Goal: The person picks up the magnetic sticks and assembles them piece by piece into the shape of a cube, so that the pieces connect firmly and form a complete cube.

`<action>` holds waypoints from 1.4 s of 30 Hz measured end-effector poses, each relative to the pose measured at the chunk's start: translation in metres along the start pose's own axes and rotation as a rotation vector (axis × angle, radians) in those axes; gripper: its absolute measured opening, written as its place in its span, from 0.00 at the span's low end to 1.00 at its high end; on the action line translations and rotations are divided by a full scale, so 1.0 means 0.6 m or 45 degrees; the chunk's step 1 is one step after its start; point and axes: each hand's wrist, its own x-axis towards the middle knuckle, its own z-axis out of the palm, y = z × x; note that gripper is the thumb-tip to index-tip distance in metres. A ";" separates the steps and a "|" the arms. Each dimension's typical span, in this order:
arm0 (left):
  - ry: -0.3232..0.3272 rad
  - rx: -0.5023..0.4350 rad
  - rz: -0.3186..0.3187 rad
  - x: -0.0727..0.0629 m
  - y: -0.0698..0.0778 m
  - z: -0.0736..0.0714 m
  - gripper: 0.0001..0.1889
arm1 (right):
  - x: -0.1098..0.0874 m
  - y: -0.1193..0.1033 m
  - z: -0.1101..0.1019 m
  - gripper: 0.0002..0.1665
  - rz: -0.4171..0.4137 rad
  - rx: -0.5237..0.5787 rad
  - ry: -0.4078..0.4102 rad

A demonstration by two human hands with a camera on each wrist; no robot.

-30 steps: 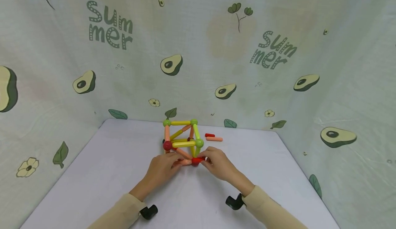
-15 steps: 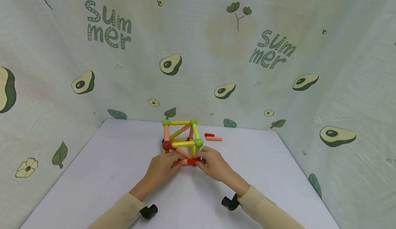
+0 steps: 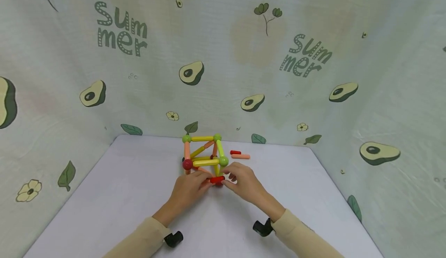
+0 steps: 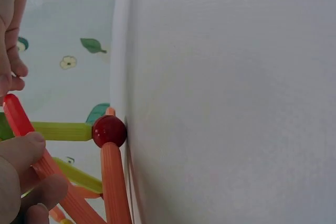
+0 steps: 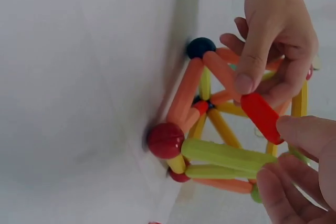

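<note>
My left hand (image 3: 188, 190) pinches a short red magnetic rod (image 5: 261, 118) where it meets an orange rod (image 5: 223, 74). The orange rod runs to a dark blue ball (image 5: 201, 48). My right hand (image 3: 246, 183) is at the red rod's other end, its thumb touching or very near the tip, the other fingers apart from it. Behind both hands stands a box-like frame of coloured rods and balls, with a green ball (image 3: 223, 160), a yellow rod (image 3: 205, 163) and a dark red ball (image 4: 109, 131). My hands partly hide its lower front.
Right of the frame, a loose red rod (image 3: 235, 152) and an orange rod (image 3: 241, 156) lie on the white table (image 3: 285, 180). A patterned cloth (image 3: 223, 56) hangs behind and along the sides. Wrist cameras (image 3: 263, 227) sit under both sleeves.
The red rod shifts left from my right fingers to my left fingertips. My left hand moves slightly right; my right fingers loosen and draw back a little.
</note>
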 end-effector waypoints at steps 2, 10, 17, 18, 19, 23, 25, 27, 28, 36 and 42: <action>0.028 -0.011 -0.020 0.002 0.002 0.000 0.16 | 0.003 0.004 -0.011 0.26 0.001 -0.040 0.069; 0.103 -0.003 -0.152 0.005 0.010 0.006 0.18 | 0.032 0.012 -0.030 0.42 0.104 -0.131 -0.044; 0.123 0.012 -0.203 0.006 0.013 0.011 0.18 | 0.044 0.016 -0.011 0.34 0.104 -0.094 -0.113; 0.127 0.017 -0.204 0.007 0.013 0.010 0.17 | 0.045 0.017 -0.008 0.33 0.102 -0.099 -0.103; 0.130 0.023 -0.205 0.008 0.014 0.010 0.17 | 0.046 0.018 -0.006 0.32 0.099 -0.105 -0.089; 0.141 0.045 -0.212 0.009 0.014 0.010 0.17 | 0.048 0.020 0.000 0.30 0.100 -0.101 -0.052; 0.140 0.051 -0.223 0.009 0.014 0.010 0.17 | 0.049 0.020 0.002 0.30 0.103 -0.096 -0.042; 0.136 0.056 -0.235 0.008 0.013 0.012 0.17 | 0.050 0.020 0.004 0.29 0.108 -0.090 -0.034; 0.135 0.058 -0.240 0.008 0.013 0.013 0.17 | 0.051 0.020 0.004 0.28 0.109 -0.090 -0.030; 0.134 0.056 -0.283 0.006 0.013 0.016 0.17 | 0.053 0.018 0.009 0.25 0.117 -0.082 -0.004; 0.219 0.086 -0.162 -0.001 0.012 -0.003 0.17 | 0.052 0.016 0.008 0.24 0.120 -0.079 0.000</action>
